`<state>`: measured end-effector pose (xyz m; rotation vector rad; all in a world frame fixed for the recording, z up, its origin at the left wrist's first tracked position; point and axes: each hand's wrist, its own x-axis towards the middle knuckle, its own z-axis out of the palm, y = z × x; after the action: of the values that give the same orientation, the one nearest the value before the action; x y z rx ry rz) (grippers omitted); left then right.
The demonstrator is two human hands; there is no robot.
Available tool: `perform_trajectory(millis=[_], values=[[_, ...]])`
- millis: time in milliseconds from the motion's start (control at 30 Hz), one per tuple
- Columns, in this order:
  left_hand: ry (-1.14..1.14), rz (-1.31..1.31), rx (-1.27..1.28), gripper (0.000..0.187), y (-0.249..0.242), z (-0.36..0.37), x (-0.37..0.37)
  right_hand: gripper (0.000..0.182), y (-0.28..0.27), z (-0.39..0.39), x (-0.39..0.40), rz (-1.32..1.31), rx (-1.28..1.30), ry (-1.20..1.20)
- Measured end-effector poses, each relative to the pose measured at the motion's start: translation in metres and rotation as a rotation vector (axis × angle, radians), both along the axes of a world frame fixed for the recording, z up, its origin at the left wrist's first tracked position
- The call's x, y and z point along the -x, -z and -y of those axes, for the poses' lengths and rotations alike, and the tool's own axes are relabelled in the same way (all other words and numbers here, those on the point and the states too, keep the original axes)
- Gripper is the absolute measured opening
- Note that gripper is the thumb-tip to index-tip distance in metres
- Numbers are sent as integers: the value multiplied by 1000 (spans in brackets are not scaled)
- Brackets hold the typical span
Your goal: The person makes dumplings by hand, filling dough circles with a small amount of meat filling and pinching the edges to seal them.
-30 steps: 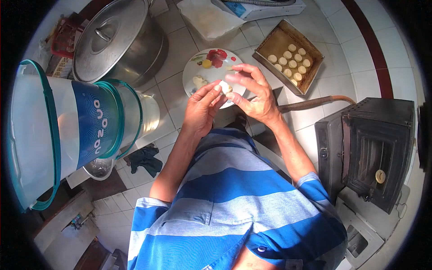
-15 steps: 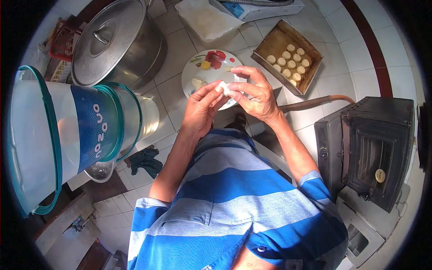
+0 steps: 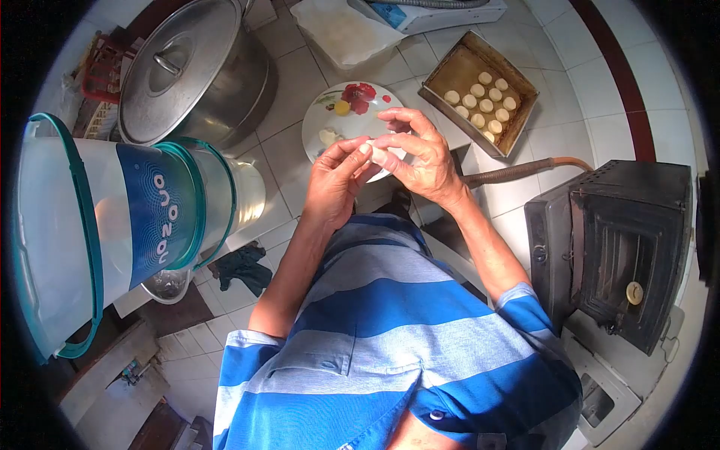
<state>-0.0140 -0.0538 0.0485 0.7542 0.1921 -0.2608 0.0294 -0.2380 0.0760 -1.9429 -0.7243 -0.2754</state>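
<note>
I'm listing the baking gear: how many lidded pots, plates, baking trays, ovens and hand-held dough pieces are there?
Lidded pot: 1
Plate: 1
Baking tray: 1
Oven: 1
Dough piece, pinched between left hand and right hand: 1
Total: 5

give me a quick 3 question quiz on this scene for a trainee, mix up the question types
1. True or false: both hands pinch one small pale dough piece between their fingertips.
2. Where do the finished dough rounds lie? A) on the flowered plate B) in the brown baking tray C) inside the oven
3. Fill in: the big steel pot is covered with a ____.

Key
1. True: the left hand and the right hand meet on it above the flowered plate.
2. B: they sit in rows in the brown baking tray.
3. Lid.
</note>
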Motion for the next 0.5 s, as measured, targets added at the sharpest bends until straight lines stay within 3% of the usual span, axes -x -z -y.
perform_trajectory(millis=[333, 500], values=[[-16, -76, 92, 25, -5, -4, 2, 19, -15, 6, 5, -7, -20, 10], [26, -77, 96, 29, -5, -5, 3, 17, 2, 13, 5, -172, -69, -76]])
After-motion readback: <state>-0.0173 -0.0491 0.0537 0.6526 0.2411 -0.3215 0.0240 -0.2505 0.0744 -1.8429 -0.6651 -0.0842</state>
